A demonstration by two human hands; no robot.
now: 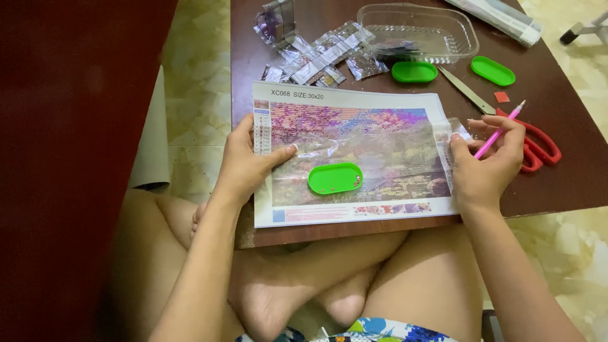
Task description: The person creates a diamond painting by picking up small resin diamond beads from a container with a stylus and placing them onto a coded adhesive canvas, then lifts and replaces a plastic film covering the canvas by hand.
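Note:
A diamond-painting canvas with a colourful landscape lies on a low dark wooden table. My left hand rests on the canvas's left edge, thumb pressing the clear film. My right hand holds a pink applicator pen and pinches the film's right edge with its fingertips. A green oval tray with a few small beads sits on the canvas between my hands.
Red-handled scissors lie right of my right hand. Two more green trays, a clear plastic box and several small bead packets sit at the table's back. My crossed legs are under the table's front edge.

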